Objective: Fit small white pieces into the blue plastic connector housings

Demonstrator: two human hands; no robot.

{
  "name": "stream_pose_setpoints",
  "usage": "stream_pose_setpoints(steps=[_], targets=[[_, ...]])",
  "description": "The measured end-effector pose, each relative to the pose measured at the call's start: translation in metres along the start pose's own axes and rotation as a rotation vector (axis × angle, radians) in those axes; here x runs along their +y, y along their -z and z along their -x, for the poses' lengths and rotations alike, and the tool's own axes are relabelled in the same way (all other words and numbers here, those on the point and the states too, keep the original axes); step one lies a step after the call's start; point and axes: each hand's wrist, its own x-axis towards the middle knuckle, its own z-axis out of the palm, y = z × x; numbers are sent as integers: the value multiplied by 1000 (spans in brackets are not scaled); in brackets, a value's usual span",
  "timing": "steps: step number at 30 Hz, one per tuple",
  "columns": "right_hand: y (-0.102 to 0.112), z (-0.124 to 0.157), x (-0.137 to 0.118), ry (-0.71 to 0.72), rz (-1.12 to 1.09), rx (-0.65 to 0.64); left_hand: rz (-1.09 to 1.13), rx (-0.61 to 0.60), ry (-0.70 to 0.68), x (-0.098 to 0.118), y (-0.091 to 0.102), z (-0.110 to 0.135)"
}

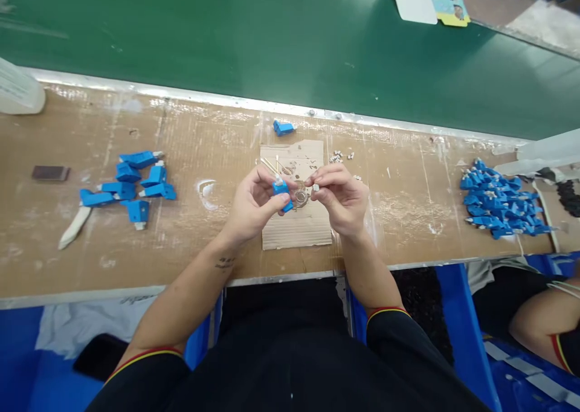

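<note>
My left hand (259, 202) grips a small blue plastic part (281, 189) with a whitish tip pointing up. Cotton swabs (270, 165) stick out beside the fingers of that hand. To its right, my right hand (342, 197) pinches a tiny whitish piece (316, 188) between thumb and forefinger, a little apart from the blue part. Beneath both hands lies a stained sheet of cardboard (296, 235). On it, between the hands, sits a small round clear dish (301, 197), partly covered by the fingers.
Several similar blue parts (118, 189) lie at the left, near a white tool (75, 227) and a dark block (51, 173). One blue part (284, 128) lies behind the cardboard. Tiny metallic pieces (336, 156) are scattered right of it. A large blue pile (502, 200) is far right; another person's arm (539, 321) is below.
</note>
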Motion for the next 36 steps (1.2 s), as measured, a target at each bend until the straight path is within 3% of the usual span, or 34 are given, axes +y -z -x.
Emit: stream_pose_setpoints(steps=[12, 20, 27, 36], targets=[[-6, 7, -2, 8, 78, -1, -125, 25, -13, -2, -1, 3], [-12, 7, -1, 144, 346, 9, -393, 167, -187, -3, -9, 9], [-11, 5, 0, 228, 431, -4, -446, 164, -294, -9, -7, 11], [-10, 5, 1, 233, 471, -17, -616, 141, -478, -11, -3, 14]])
